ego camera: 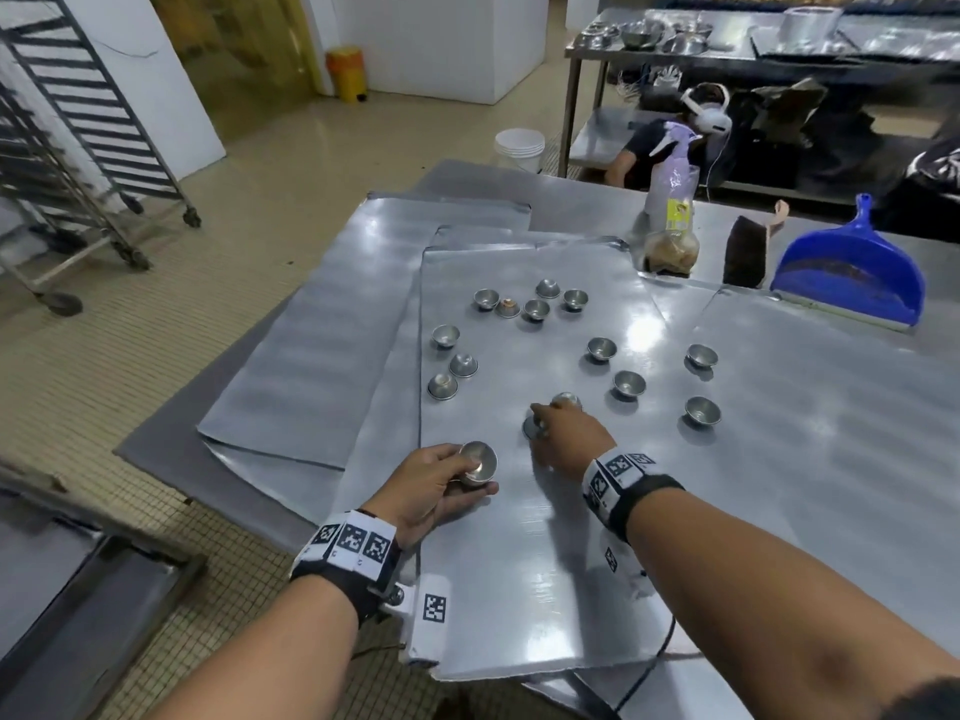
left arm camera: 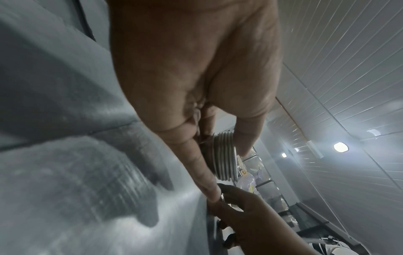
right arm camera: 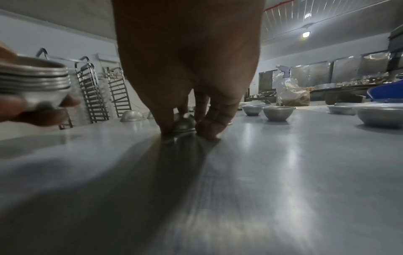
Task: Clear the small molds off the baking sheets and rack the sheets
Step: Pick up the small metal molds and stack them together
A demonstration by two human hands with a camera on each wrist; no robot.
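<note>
Rack: a wheeled rack (ego camera: 78,148) stands on the floor well off the tabletop's left edge; the slots in view hold no sheets, so racking looks not yet begun.
Sheets: several baking sheets (ego camera: 311,356) lie overlapped on the tabletop (ego camera: 571,194); the top sheet (ego camera: 519,563) reaches the near edge.
Left hand: the left hand (ego camera: 431,485), near the top sheet's near left corner, has its fingers and thumb curled round a nested stack of molds (ego camera: 478,462); the wrist view shows about six rims.
Right hand: the right hand (ego camera: 566,433), just right of the stack, has its fingertips closed on one upturned mold (right arm camera: 184,124) resting on the sheet.
Loose molds: about a dozen small molds (ego camera: 601,349) are scattered toward the far half of the top sheet, some upright, some upside down; the upright ones look empty.
Progress: early to middle, by my judgement; a handful gathered, most left, every sheet unracked.
Far right corner: a spray bottle (ego camera: 672,184), a clear bag (ego camera: 670,249) of brownish pieces, and a blue dustpan (ego camera: 852,272).
</note>
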